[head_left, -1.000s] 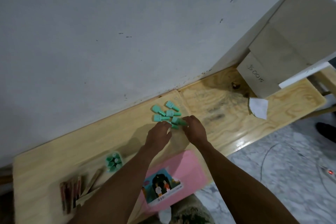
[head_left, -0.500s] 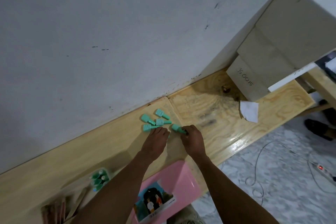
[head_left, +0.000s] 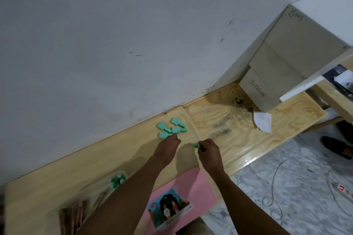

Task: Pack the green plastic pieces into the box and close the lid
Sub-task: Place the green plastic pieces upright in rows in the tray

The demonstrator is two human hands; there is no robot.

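Hands apart: right hand (head_left: 209, 153) pinches one green piece (head_left: 196, 145), left hand (head_left: 168, 146) on the pile (head_left: 175, 130) just ahead, grip unclear; pieces look light, stiff, slick, so pinch the wide end.

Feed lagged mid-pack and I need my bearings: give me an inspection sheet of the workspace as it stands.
Surface: pale plywood bench set against a white wall.
Job's things: four loose green plastic pieces near the wall; more inside a small clear box, lid not seen.
Clutter: pink case, brown sticks, paper scrap, beige boxes.
Hands: right hand pinches one green piece; left hand has fingertips at the pile, grip unclear.
Cables: cord and power strip on the floor.
Surroundings: marble-patterned floor, black shoe.
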